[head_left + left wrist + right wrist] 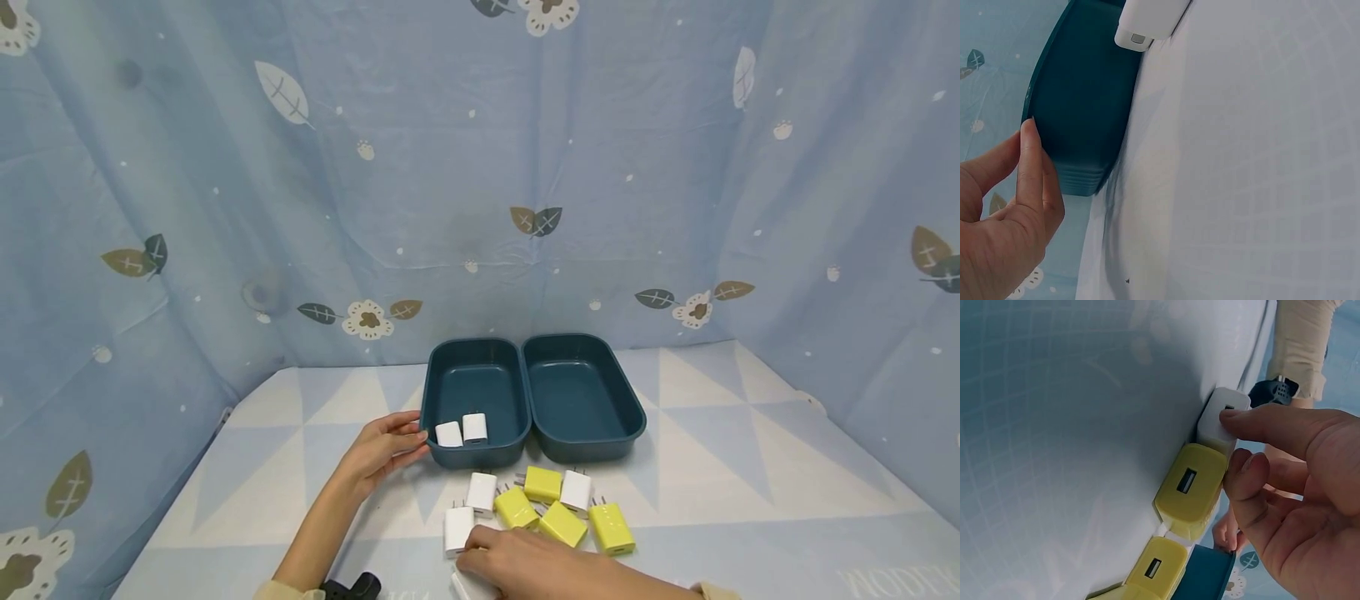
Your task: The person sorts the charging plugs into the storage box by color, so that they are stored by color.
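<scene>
My left hand (386, 450) holds the near-left rim of the left teal bin (483, 457), thumb and fingers pinching its edge. In the left wrist view the fingertips meet at the rim of this bin (1082, 100). Two white charger plugs (474, 427) lie inside it. Low in the head view, my right hand (532, 562) pinches a white charger plug (468, 586) at the table. The right wrist view has the thumb on the face of this white charger plug (1216, 419), with curled fingers at its side, beside a yellow charger plug (1191, 487).
A second teal bin (581, 446) with a bare bottom stands against the first one's right side. Several yellow charger plugs (611, 529) and white ones (576, 492) lie in a cluster before the bins. Behind the table hangs a blue patterned curtain (480, 167).
</scene>
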Available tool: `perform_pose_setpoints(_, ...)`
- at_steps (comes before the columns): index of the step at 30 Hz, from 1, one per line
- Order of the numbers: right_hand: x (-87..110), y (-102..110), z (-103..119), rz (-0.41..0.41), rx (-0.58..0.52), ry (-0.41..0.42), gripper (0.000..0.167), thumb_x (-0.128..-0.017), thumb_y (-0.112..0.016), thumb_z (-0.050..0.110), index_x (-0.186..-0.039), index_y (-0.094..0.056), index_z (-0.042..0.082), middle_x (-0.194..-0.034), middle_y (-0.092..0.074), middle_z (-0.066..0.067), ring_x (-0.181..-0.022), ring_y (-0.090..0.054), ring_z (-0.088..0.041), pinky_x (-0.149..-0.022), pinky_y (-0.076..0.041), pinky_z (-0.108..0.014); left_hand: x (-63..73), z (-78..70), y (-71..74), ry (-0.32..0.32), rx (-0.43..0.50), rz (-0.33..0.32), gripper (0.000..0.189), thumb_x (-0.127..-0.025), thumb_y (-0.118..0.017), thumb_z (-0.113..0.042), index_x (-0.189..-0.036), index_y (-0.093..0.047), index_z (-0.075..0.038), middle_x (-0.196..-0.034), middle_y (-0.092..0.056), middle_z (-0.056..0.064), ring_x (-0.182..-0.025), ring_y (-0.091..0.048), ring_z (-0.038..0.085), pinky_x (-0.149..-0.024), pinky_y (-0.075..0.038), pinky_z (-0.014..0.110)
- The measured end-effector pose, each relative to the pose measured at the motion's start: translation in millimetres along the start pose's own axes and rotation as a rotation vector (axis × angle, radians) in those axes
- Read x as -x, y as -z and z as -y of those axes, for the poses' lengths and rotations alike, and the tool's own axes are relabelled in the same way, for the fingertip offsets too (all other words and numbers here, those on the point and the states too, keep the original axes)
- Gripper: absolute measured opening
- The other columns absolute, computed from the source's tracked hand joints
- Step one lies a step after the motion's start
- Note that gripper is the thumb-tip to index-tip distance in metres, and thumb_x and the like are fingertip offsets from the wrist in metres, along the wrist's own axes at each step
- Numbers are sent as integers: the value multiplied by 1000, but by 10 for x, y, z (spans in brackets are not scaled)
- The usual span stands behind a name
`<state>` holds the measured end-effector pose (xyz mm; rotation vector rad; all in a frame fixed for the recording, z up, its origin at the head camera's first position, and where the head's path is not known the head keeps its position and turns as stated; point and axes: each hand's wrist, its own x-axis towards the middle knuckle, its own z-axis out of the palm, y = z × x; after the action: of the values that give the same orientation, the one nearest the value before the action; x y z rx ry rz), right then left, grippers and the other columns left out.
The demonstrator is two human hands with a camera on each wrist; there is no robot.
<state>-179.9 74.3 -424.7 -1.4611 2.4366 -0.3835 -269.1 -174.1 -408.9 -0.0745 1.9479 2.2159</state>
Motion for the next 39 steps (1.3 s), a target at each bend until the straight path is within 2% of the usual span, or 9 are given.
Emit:
perform_pose_setpoints(4,59,111,99,5,-46,4,40,-91,-74,31,-127,-64,17,-119,-59,10,-83,-52,5,-72,-49,-8,-2,-2,-9,9,-4,-3,51,-91,-62,11,-139,-44,12,-101,-53,12,-86,-64,18,-85,-60,35)
perform_pose_setpoints(8,69,98,108,-10,-65,6,38,-91,-73,32,-127,-65,20,-119,-58,11,-83,-53,4,-72,-48,-8,-1,-10,-3,7,-3,3,52,-91,-62,10,-140,-43,12,-101,-53,11,-86,-65,18,-85,-60,35)
perform_pose_setpoints(13,18,-173,-122,-49,-81,46,35,-95,-68,34,-129,-64,25,-124,-56,12,-82,-52,6,-70,-46,-6,5,-20,3,1,4,18,53,-91,-62,11,-140,-42,13,-100,-53,11,-87,-66,18,-86,-59,36)
perform_pose_setpoints(16,19,-232,-195,-44,-96,55,36,-95,-67,35,-130,-63,27,-125,-55,13,-83,-52,6,-70,-46,-6,6,-21,-2,5,6,15,53,-91,-62,11,-140,-43,13,-99,-53,10,-87,-66,18,-85,-59,36)
perform_pose_setpoints(19,56,-187,-170,-30,-103,52,36,-94,-69,33,-129,-63,25,-125,-55,12,-84,-52,5,-68,-47,-8,6,-21,-11,6,6,11,52,-91,-62,12,-139,-43,13,-99,-53,10,-87,-66,18,-85,-59,36)
perform_pose_setpoints(25,197,110,55,-26,-181,30,36,-93,-72,26,-128,-64,21,-123,-55,10,-81,-53,7,-69,-48,-7,11,-23,-17,9,1,9,52,-91,-62,11,-139,-43,13,-101,-52,11,-89,-65,19,-86,-59,36)
perform_pose_setpoints(32,271,143,-10,-85,-231,73,39,-95,-69,30,-131,-61,19,-125,-53,9,-87,-54,7,-75,-49,-7,11,-25,-9,9,7,10,52,-91,-63,10,-139,-43,12,-101,-52,11,-88,-65,19,-87,-59,36)
perform_pose_setpoints(39,364,276,63,-121,-272,49,40,-93,-72,22,-131,-63,14,-123,-54,9,-90,-54,5,-74,-51,-9,0,-28,-9,11,13,7,52,-91,-62,11,-139,-44,12,-101,-52,11,-88,-65,19,-84,-60,34)
